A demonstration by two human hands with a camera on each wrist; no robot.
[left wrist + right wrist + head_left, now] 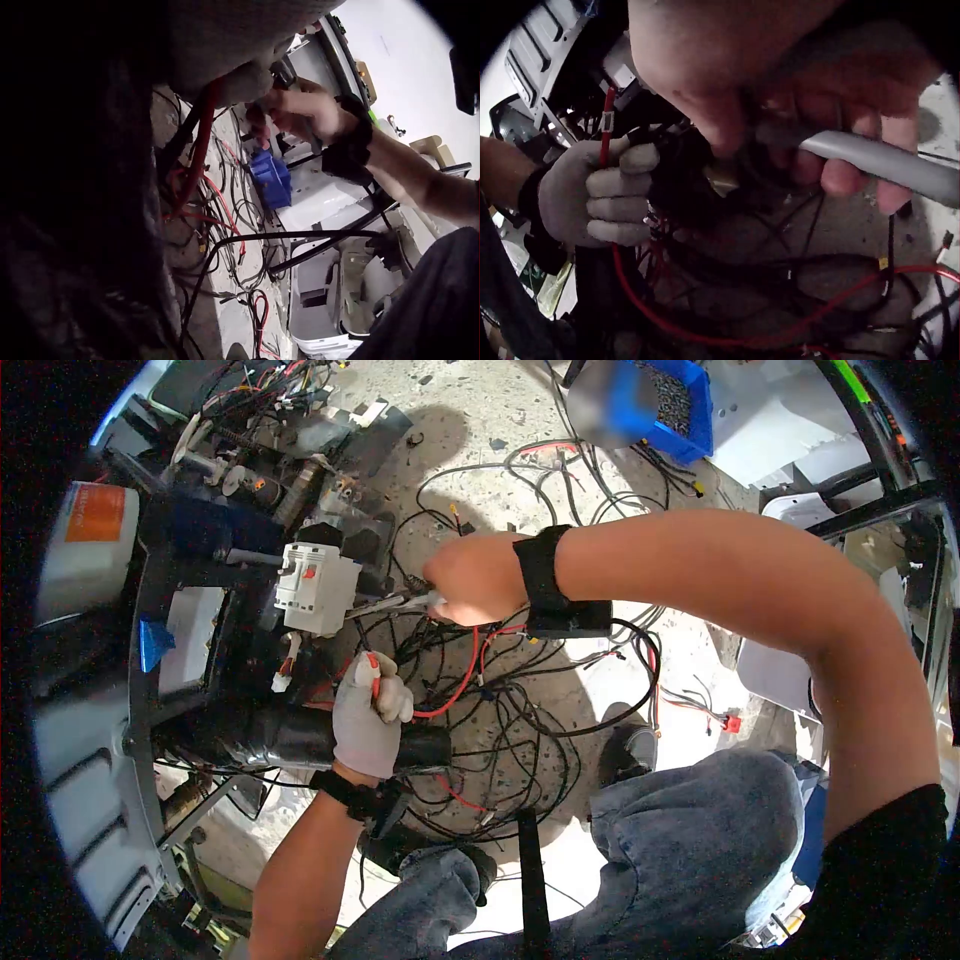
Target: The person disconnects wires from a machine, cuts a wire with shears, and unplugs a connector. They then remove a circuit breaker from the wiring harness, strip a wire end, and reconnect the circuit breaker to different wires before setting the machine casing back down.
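Observation:
My left hand (pixel 372 715), in a pale glove, grips a red cable (pixel 609 124), whose end sticks up past the thumb. In the right wrist view, the cable runs down below the glove and curves away to the right. My bare right hand (pixel 478 582) holds a grey-handled tool (pixel 870 157); its kind I cannot tell. From that hand, the tool's slim metallic part reaches toward a white circuit breaker (pixel 318 588) with a small red switch. The breaker sits on the dark frame, left of the right hand and above the gloved one.
Black and red cables (pixel 500 705) lie tangled on the floor below the hands. A blue bin (pixel 685 445) of small grey pieces stands at the back. Dark vehicle framework (pixel 150 610) rises on the left. White panels (pixel 775 660) are on the right, beyond my knees.

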